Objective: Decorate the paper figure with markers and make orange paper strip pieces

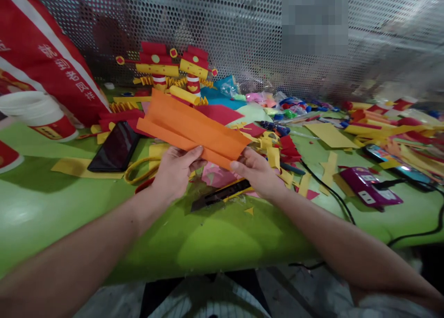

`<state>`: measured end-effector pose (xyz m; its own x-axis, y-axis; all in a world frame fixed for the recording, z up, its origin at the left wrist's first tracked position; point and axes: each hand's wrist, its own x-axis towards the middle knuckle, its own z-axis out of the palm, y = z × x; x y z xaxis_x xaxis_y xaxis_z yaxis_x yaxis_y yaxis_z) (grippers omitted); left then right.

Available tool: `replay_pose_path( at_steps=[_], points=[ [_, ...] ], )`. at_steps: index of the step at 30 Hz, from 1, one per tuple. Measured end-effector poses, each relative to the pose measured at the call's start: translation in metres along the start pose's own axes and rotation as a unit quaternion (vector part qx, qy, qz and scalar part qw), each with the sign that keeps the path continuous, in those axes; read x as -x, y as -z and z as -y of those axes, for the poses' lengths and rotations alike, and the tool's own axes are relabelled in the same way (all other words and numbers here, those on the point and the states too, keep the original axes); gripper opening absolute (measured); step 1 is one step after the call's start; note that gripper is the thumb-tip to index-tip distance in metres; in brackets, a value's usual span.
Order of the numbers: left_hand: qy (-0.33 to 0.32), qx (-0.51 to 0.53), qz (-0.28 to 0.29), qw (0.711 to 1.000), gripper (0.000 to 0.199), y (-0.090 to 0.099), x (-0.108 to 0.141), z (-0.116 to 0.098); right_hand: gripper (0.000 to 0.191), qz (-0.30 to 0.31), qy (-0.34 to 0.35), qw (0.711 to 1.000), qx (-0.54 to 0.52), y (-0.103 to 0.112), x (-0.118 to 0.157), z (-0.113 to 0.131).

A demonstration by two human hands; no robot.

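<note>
An orange sheet of paper (194, 128) is held up above the table, with a fold running along its near edge. My left hand (176, 170) pinches that near edge around its middle, thumb on top. At the near right corner, my right hand (258, 172) grips the same sheet between thumb and fingers. Beneath the hands lies a utility knife (222, 195) with a black and yellow body. Pink paper scraps (217, 174) sit just behind the knife. A roll of yellow tape or band (140, 170) rests left of my left hand.
On the green table (166, 248) are a black phone (116, 146), a white-and-red paper cup (41, 114), and a purple device (371, 186) with cables. Red-and-yellow paper figures (157, 65) stand behind. Yellow scraps (329, 135) lie right. A perforated metal panel (243, 31) closes the back.
</note>
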<state>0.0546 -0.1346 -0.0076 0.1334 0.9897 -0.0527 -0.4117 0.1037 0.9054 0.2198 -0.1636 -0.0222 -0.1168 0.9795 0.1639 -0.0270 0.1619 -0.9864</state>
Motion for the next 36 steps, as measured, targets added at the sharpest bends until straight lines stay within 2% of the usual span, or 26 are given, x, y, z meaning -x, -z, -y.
replay_pose_path(
  at_steps=[2,4,8,10,11,12,13,14,15,16,18,19,20,22,25,28,32,34,36],
  points=[
    [0.030,-0.003,0.021,0.999,0.010,0.001,0.001,0.001,0.050,-0.014,-0.022,1.000,0.014,0.001,-0.002,-0.001],
    [0.049,-0.020,0.016,0.998,0.005,0.004,-0.001,0.000,0.043,-0.016,-0.039,0.999,0.032,0.006,-0.004,-0.003],
    [-0.002,-0.048,-0.082,0.995,0.011,0.020,-0.014,-0.011,0.034,0.005,-0.060,0.993,0.099,0.023,-0.009,-0.010],
    [-0.022,-0.132,-0.116,0.984,0.023,0.031,-0.021,-0.019,0.032,0.006,-0.069,0.986,0.154,0.032,-0.010,-0.014],
    [-0.066,-0.200,-0.149,0.966,0.035,0.036,-0.022,-0.023,0.029,0.010,-0.072,0.980,0.185,0.036,-0.011,-0.015],
    [-0.139,-0.280,-0.199,0.929,0.047,0.040,-0.023,-0.026,0.026,0.019,-0.073,0.974,0.215,0.040,-0.011,-0.016],
    [-0.211,-0.386,-0.198,0.876,0.053,0.042,-0.022,-0.029,0.022,0.033,-0.073,0.967,0.243,0.042,-0.012,-0.016],
    [-0.268,-0.502,-0.143,0.810,0.049,0.043,-0.019,-0.030,0.018,0.047,-0.070,0.959,0.270,0.044,-0.011,-0.016],
    [-0.322,-0.582,-0.096,0.740,0.040,0.042,-0.015,-0.029,0.015,0.059,-0.067,0.952,0.293,0.045,-0.011,-0.016],
    [-0.363,-0.632,-0.035,0.684,0.030,0.039,-0.011,-0.027,0.013,0.068,-0.065,0.945,0.313,0.045,-0.011,-0.015],
    [-0.366,-0.683,0.154,0.613,0.026,0.030,-0.002,-0.019,0.012,0.078,-0.064,0.935,0.341,0.043,-0.009,-0.013],
    [-0.352,-0.700,0.218,0.582,0.029,0.026,0.002,-0.013,0.012,0.083,-0.063,0.932,0.347,0.043,-0.009,-0.012],
    [-0.338,-0.713,0.263,0.555,0.029,0.022,0.004,-0.007,0.013,0.090,-0.062,0.931,0.349,0.042,-0.008,-0.012],
    [-0.310,-0.736,0.300,0.521,0.029,0.017,0.007,0.002,0.016,0.103,-0.061,0.931,0.344,0.040,-0.008,-0.011],
    [-0.291,-0.761,0.299,0.496,0.030,0.016,0.006,0.008,0.026,0.106,-0.052,0.936,0.331,0.036,-0.008,-0.010],
    [-0.274,-0.776,0.291,0.488,0.031,0.019,0.004,0.007,0.043,0.104,-0.053,0.936,0.331,0.032,-0.007,-0.009],
    [-0.245,-0.791,0.291,0.479,0.034,0.019,0.006,0.004,0.065,0.059,-0.042,0.914,0.400,0.035,-0.006,-0.004],
    [-0.225,-0.798,0.290,0.478,0.035,0.017,0.008,0.001,0.063,0.044,-0.002,0.897,0.439,0.042,-0.004,0.002],
    [-0.206,-0.803,0.290,0.478,0.036,0.016,0.009,0.000,0.053,0.065,0.026,0.874,0.481,0.052,-0.001,0.011]
  ],
)
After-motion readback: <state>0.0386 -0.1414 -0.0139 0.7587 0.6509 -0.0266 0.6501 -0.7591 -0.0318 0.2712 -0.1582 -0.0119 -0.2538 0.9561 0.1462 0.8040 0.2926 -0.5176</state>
